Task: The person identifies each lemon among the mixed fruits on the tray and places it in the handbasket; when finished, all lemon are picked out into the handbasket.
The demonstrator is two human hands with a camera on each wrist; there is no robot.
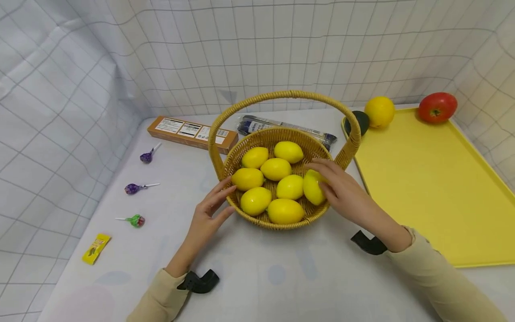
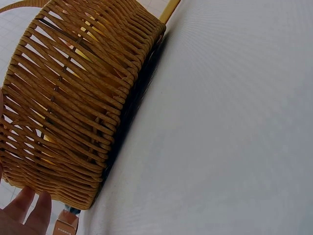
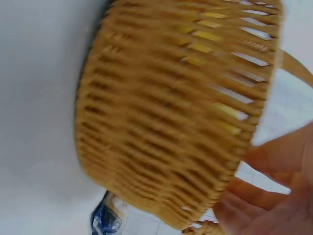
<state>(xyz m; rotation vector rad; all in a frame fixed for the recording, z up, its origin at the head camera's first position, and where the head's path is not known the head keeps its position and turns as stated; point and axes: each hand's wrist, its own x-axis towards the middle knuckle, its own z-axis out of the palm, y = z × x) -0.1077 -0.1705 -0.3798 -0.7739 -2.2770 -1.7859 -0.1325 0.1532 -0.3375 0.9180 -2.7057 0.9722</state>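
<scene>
A round wicker basket [image 1: 295,226] with a tall arched handle [image 1: 287,95] stands on the white table in the head view. Several yellow lemons [image 1: 284,211] lie inside it. At the basket's left rim my left hand [image 1: 209,212] rests with fingers and thumb spread against the weave; the left wrist view shows its fingertips [image 2: 40,208] right at the basket's side. My right hand [image 1: 344,190] reaches over the right rim and holds a lemon [image 1: 314,187] between fingers and thumb. In the right wrist view that lemon is hidden behind the wicker wall [image 3: 166,112].
Behind the basket lie an orange-brown box [image 1: 193,133] and a dark wrapped packet [image 1: 281,126]. Left are lollipops [image 1: 137,188] and a yellow candy packet [image 1: 96,248]. On the right, a yellow tray [image 1: 434,188] bears a red apple-like fruit [image 1: 437,108], a yellow fruit [image 1: 379,112] and a dark green one [image 1: 360,122].
</scene>
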